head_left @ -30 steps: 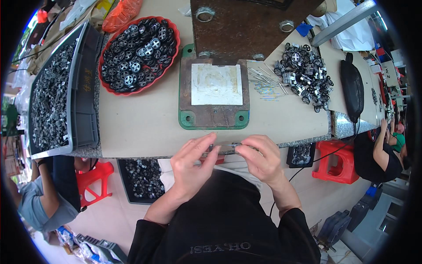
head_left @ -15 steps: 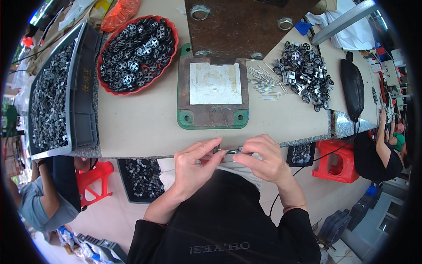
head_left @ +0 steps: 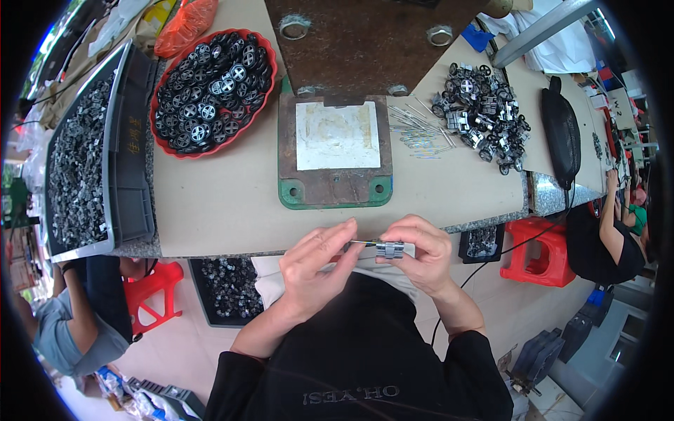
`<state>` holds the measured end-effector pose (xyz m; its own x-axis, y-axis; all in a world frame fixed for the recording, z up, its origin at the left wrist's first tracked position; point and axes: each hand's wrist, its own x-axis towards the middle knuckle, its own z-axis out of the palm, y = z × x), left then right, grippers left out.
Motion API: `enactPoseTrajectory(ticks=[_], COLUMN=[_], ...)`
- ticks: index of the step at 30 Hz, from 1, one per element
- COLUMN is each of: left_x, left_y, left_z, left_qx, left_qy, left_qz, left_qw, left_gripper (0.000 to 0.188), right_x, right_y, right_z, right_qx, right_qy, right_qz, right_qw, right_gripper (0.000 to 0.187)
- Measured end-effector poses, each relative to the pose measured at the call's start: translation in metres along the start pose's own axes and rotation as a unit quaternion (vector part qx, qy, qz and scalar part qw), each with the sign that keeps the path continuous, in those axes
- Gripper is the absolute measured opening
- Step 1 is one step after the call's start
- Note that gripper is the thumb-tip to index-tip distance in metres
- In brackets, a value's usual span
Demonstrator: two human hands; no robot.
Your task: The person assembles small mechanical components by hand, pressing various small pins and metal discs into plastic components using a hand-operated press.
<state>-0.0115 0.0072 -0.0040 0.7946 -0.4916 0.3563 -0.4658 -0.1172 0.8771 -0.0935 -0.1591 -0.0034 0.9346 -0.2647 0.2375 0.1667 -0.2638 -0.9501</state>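
Just in front of the table edge, my left hand (head_left: 312,265) pinches one end of a thin metal axle rod (head_left: 366,243) between thumb and fingers. A dark bit at that end is mostly hidden by the fingertips. My right hand (head_left: 427,254) grips a small chrome-and-black toy car chassis (head_left: 390,250) between thumb and forefinger. The rod's other end meets the chassis; whether it is inside cannot be made out. Loose axle rods (head_left: 423,132) lie on the table beside a pile of chassis with wheels (head_left: 479,112).
A metal press base with a white plate (head_left: 337,137) stands mid-table. To its left are a red bowl (head_left: 269,83) of black wheels and a grey bin (head_left: 130,175) of small parts. Dark trays (head_left: 200,298) sit below the table edge. Co-workers sit at both sides.
The chassis has turned in my right hand and now shows more of its chrome side. My left hand keeps its pinch on the rod. The view has shifted slightly.
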Motion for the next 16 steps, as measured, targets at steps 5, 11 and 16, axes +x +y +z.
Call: enactPoseTrajectory(ticks=[5, 11, 16], left_x=[-0.005, -0.003, -0.006], left_y=[0.000, -0.004, -0.015], left_z=[-0.001, -0.005, -0.005], left_qx=[-0.137, -0.200, -0.256], left_qy=[-0.068, -0.092, -0.099], left_qz=[-0.143, -0.134, -0.155], left_qw=[0.978, 0.966, 0.949], left_gripper=[0.036, 0.034, 0.033], right_x=[0.003, 0.004, 0.006], right_y=[0.012, 0.012, 0.013], right_z=[0.000, 0.001, 0.001], right_qx=[-0.160, -0.121, -0.172], right_qy=[0.001, -0.002, -0.014], right_qz=[-0.179, -0.129, -0.153], right_qw=[0.971, 0.984, 0.973], right_gripper=[0.036, 0.036, 0.038])
